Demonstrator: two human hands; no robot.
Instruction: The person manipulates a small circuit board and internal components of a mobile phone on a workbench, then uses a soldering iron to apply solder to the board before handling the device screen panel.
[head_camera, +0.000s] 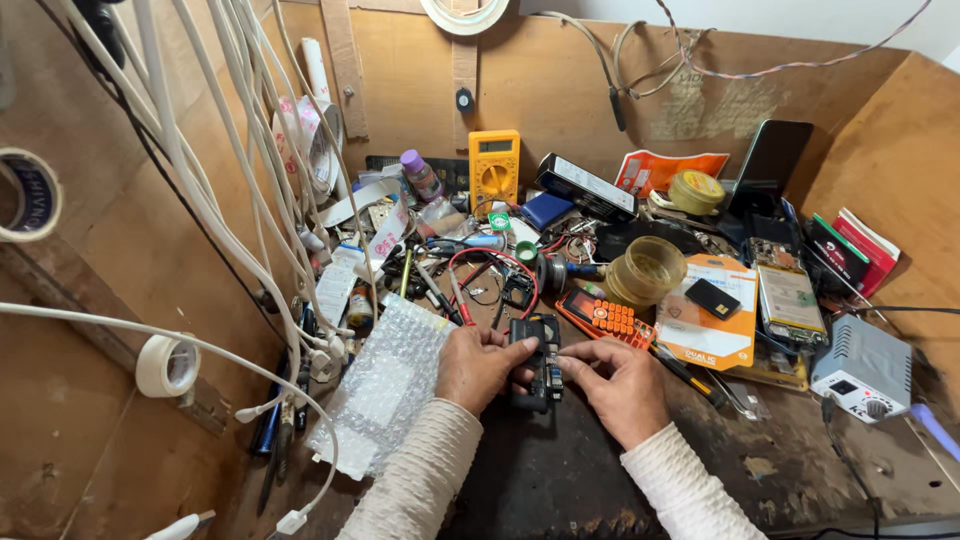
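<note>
My left hand (478, 365) and my right hand (618, 385) both grip a small black phone body (535, 362) with its back off, held just above the dark bench top (545, 470). The left fingers wrap its left side; the right fingertips pinch its right edge, where a circuit board shows. An orange keypad phone (606, 317) lies just beyond my right hand. A sheet of bubble wrap (385, 385) lies left of my left hand.
A yellow multimeter (494, 168) leans on the back wall. A round amber jar (647, 270), an orange card package (720, 315), opened phones (788, 295), a grey soldering station (865, 368), white cables (220, 200) and tape rolls (167, 365) crowd the wooden workbench.
</note>
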